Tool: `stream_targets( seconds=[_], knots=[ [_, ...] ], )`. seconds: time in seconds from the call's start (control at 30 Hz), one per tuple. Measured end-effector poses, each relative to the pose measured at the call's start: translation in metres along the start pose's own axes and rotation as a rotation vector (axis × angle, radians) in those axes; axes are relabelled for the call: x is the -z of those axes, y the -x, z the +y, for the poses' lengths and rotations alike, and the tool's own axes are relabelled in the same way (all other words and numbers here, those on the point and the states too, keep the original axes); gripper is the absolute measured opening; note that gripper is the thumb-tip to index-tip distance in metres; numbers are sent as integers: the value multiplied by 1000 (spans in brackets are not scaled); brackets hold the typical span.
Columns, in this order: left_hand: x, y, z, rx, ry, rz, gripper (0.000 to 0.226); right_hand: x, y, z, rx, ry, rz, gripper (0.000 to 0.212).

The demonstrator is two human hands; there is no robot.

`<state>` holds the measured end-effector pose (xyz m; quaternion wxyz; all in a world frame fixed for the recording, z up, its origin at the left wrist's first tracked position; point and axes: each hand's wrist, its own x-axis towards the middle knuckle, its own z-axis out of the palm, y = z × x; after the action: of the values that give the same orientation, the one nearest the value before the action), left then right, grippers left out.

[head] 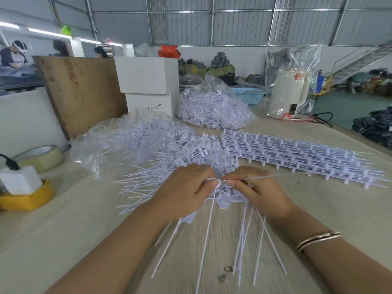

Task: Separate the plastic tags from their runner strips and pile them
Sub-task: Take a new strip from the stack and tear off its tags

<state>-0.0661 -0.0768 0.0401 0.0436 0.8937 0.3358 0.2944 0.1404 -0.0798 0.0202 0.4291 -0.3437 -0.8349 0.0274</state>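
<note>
My left hand [186, 192] pinches the head of a white plastic tag [209, 221] whose thin tail hangs down toward me. My right hand [256, 189] pinches a thin white runner strip [275, 176] that sticks out to the right. Both hands meet at the middle of the table, thumbs almost touching. Under and behind them lies a loose pile of separated tags [169, 162]. Several long tails [250, 240] fan out on the wood below my hands. A stack of unseparated tag strips [297, 153] lies to the right.
A clear bag [101, 145] spreads at the left of the pile; a second bag of tags [212, 107] sits behind. Tape roll [40, 155], white charger on a yellow roll [21, 187], white boxes [148, 81], bagged kettle [288, 92], wooden board [80, 90]. Small metal bits [228, 269].
</note>
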Motion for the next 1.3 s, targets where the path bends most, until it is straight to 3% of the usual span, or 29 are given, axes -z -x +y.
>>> stream_targets(
  seconds=[0.1, 0.2, 0.3, 0.5, 0.6, 0.7, 0.8, 0.93, 1.0, 1.07, 1.17, 1.3],
  knots=[
    [5, 2, -1, 18, -28, -31, 29, 0, 0, 3, -64, -41, 28, 17],
    [20, 5, -9, 121, 85, 57, 24, 12, 6, 19, -277, -141, 205, 31],
    [30, 5, -16, 158, 171, 170, 17, 20, 6, 20, -163, 79, 3, 17],
    [22, 2, -19, 267, 115, 217, 15, 5, -1, 18, 33, 173, -210, 28],
    [22, -1, -26, 345, 118, 224, 29, 6, 1, 23, 23, 178, -282, 39],
    [17, 1, -27, 280, -17, 157, 29, 7, 3, 25, -39, 136, -324, 49],
    [5, 3, -19, 175, -150, 113, 31, 11, 1, 20, -51, 146, -202, 48],
    [-15, -1, -3, 136, -284, 81, 34, -1, -5, -2, 78, 245, -66, 43],
    [-19, -3, 3, 170, -207, 118, 29, -9, -7, -8, 146, 334, -58, 45],
    [-20, -2, 7, 199, -69, 151, 29, -9, -8, -9, 224, 426, 31, 31],
    [-19, -1, 9, 188, -53, 155, 29, -6, -8, -9, 307, 497, 114, 26],
    [-7, -2, 6, 287, -150, 152, 41, -4, -5, -4, 195, 402, 205, 25]
  ],
)
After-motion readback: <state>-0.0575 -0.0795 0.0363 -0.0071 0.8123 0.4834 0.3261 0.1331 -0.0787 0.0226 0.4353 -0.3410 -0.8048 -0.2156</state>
